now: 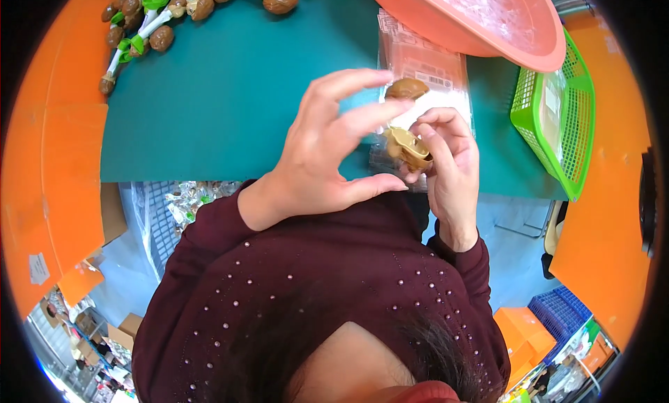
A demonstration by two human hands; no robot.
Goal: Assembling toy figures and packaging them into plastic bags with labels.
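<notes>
My right hand (pixel 451 148) grips a hollow tan and brown plastic shell (pixel 410 148), its open side facing up, between thumb and fingers. To its left my left hand (pixel 320 138) is spread, thumb well apart from the fingers, with nothing in its palm. Just beyond the left fingertips is a rounded, glossy brown plastic piece (pixel 407 89); whether a fingertip touches it I cannot tell. Both pieces are over a stack of clear printed plastic bags (pixel 425 65) on the green table mat (pixel 223 89).
A pink basin (pixel 481 44) with clear plastic film inside stands at the far right. Beside it is a green mesh basket (pixel 578 117) holding a clear packet. Several brown-headed toys with white sticks and green parts (pixel 162 38) lie at the far left. Orange surfaces (pixel 56 152) flank the mat.
</notes>
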